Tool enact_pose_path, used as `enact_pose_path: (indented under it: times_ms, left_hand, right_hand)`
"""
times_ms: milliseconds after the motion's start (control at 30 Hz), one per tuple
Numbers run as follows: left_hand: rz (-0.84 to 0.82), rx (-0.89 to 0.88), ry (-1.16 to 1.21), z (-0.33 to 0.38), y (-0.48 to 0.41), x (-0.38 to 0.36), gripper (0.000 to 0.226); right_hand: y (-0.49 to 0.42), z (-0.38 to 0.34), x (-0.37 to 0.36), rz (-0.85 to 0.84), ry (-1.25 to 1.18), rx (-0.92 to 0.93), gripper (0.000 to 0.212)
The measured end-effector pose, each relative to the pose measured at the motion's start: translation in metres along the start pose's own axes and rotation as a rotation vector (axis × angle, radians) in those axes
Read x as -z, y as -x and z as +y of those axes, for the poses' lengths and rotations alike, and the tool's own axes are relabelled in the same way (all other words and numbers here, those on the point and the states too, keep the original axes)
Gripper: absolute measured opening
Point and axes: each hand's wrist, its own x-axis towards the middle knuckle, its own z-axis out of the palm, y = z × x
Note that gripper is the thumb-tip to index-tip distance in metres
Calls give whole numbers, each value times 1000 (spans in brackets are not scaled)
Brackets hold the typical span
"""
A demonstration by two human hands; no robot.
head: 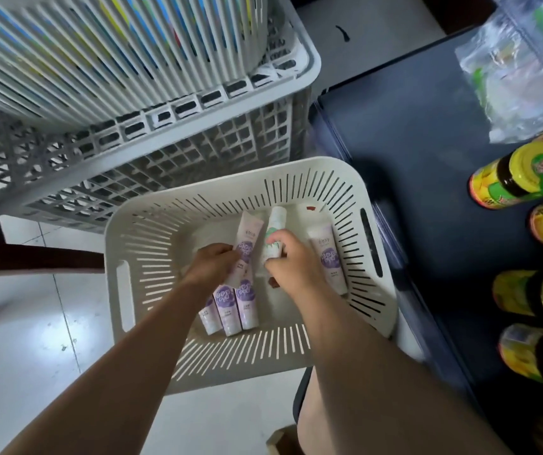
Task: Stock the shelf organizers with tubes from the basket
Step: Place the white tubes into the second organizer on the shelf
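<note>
Stage: early pick-up, with nothing yet seen stocked.

At upper left stands a grey lattice crate [132, 152]; its slatted contents are motion-blurred and unreadable. Below it, the white slotted basket [151, 244] has both arms reaching into it from above.

The left hand [212, 261] lies with curled fingers against the edge of a long lilac tube [247, 238], probably pinching it; the fingertips are hidden under the hand. Three lilac tubes [230, 310] lie side by side on the basket floor just below that wrist, their upper ends covered by the forearm.

The right hand [291, 261] grips a green-and-white tube [275, 234] round its lower end, the cap pointing away. A fifth lilac tube [327, 257] lies to the right, near the basket wall.

Judged from this, six tubes are left in the basket and all the stocking is still to do.

Further right, a dark blue shelf [411, 159] carries a clear plastic bag [510, 83] and yellow-lidded bottles [523, 175], several cut off by the frame edge. No shelf organizer can be identified, and the tube labels are too small to read.
</note>
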Motion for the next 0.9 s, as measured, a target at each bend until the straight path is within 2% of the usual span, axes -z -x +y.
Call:
enact_pose_path:
  times_ms: [67,133,233,333,400,500,600,800,900]
  left_hand:
    - [13,-3,5,-1,1,-1,7]
    - [20,-2,-6,-1,2,-1,10]
    - [17,7,10,3,8,0,12]
    - [0,-10,28,5,12,-1,15]
    - [5,-11,16,5,14,-2,12]
    - [-25,7,25,9,16,-4,15]
    - [-28,10,44,13,20,-5,15]
    - [-28,-13,97,13,20,-10,13]
    - [-58,-39,99,14,25,-12,13]
  right_hand:
    - [0,-1,-2,-47,-137,-35,44]
    - [2,-5,-2,-30,-119,28,50]
    - [-1,-9,-2,59,14,182,50]
    - [1,-11,-5,114,18,248,56]
    - [1,-8,-7,229,5,267,60]
    - [0,-7,-4,393,-7,249,55]
    - [1,-14,8,425,56,223,44]
    - [4,-17,17,668,-278,-24,30]
    - [0,-12,25,637,-190,2,29]
